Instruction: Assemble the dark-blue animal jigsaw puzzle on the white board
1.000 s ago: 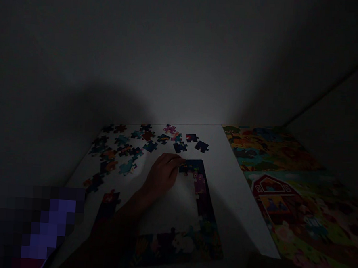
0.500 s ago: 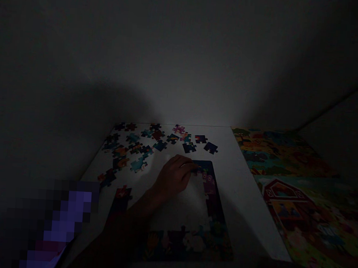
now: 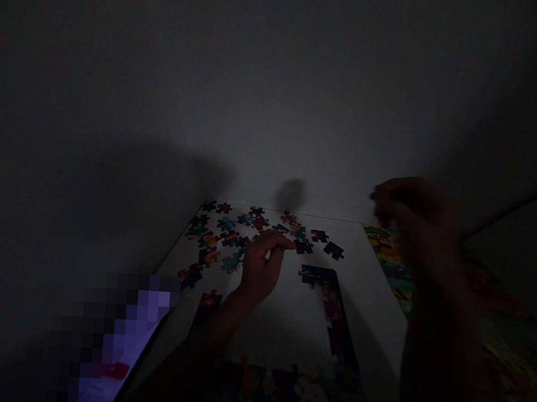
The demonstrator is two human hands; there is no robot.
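A partly assembled jigsaw puzzle frame (image 3: 334, 311) lies on the white tabletop, with dark pieces joined along its right side and bottom. My left hand (image 3: 261, 267) is above its far side, index finger stretched out to the edge of a dark blue puzzle piece (image 3: 304, 247). A gap shows between that finger and the thumb. Raised at the right is my right hand (image 3: 411, 204), dim and blurred, with its fingers curled together. Whatever sits at its fingertips is too dark to make out.
Several loose puzzle pieces (image 3: 231, 260) are scattered over the far left of the table (image 3: 270, 322). Colourful finished pictures (image 3: 387, 260) lie to the right, partly behind my right arm. A pale wall (image 3: 272, 134) rises behind. A glowing, pixelated screen (image 3: 127, 344) is at lower left.
My left hand has left the puzzle's top edge and reached a loose dark blue piece. My right hand has come into view, raised at the right. The view has shifted slightly.
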